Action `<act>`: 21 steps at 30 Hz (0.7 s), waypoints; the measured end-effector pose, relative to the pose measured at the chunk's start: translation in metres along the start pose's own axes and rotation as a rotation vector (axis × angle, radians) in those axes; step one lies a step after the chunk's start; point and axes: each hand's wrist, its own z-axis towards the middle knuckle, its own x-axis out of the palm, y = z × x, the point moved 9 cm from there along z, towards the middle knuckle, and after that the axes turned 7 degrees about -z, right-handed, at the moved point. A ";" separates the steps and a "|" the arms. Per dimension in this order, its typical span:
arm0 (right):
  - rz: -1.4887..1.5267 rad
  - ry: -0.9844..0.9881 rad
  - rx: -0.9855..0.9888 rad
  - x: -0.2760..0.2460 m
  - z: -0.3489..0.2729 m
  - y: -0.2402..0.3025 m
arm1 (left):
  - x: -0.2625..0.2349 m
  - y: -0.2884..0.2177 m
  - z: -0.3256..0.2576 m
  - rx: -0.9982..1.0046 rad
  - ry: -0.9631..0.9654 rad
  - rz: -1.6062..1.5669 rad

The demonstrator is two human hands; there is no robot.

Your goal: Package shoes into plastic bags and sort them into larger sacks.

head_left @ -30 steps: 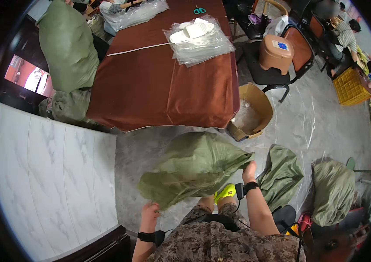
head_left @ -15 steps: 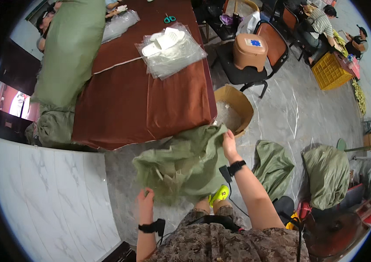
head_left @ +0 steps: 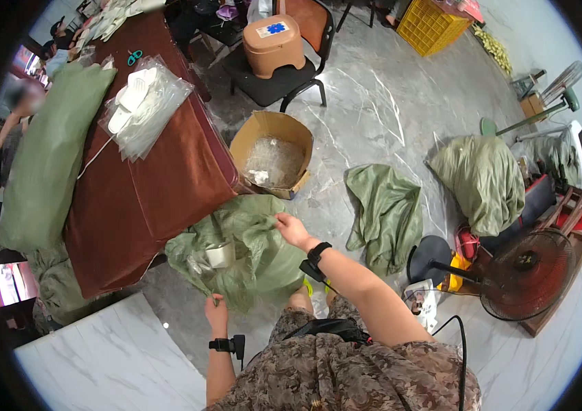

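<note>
A green woven sack (head_left: 263,264) hangs spread in front of me, its mouth facing up. My right hand (head_left: 293,230) pinches its rim on the right side. My left hand (head_left: 216,309) is closed on the rim at the near left. Inside the sack's mouth shows a white object (head_left: 220,255); its kind I cannot make out. Beyond the sack is a table with a brown cloth (head_left: 167,171), where a white pair of slippers (head_left: 132,99) lies on clear plastic bags (head_left: 157,130). A stuffed green sack (head_left: 51,161) lies along the table's left side.
An open cardboard box (head_left: 300,140) with clear plastic inside stands right of the table. Behind it a chair (head_left: 263,82) bears a tan stool (head_left: 274,48). Green sacks (head_left: 385,216) lie on the floor to the right, near a standing fan (head_left: 527,274). A person (head_left: 13,116) is at the far left.
My view has turned to the right. The left hand, whose fingers were apart beside the sack, has closed on its rim. The sack's mouth is wider, showing the white object within.
</note>
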 end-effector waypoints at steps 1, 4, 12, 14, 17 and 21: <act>0.037 0.022 0.087 -0.006 -0.009 -0.019 | 0.001 -0.008 -0.002 -0.008 -0.014 0.014; 0.379 0.026 0.236 -0.040 -0.032 -0.084 | 0.022 -0.061 -0.002 -0.015 0.016 0.180; 0.819 0.049 0.274 -0.089 -0.125 -0.104 | 0.070 -0.061 -0.083 -0.255 0.169 0.101; 0.797 0.090 0.293 -0.114 -0.138 -0.110 | 0.078 -0.053 -0.088 -0.212 0.086 0.154; 0.766 0.091 0.358 -0.131 -0.144 -0.123 | 0.101 -0.084 -0.075 -0.049 0.016 0.090; 0.724 0.064 0.306 -0.138 -0.116 -0.152 | 0.128 -0.137 -0.055 0.087 0.069 0.166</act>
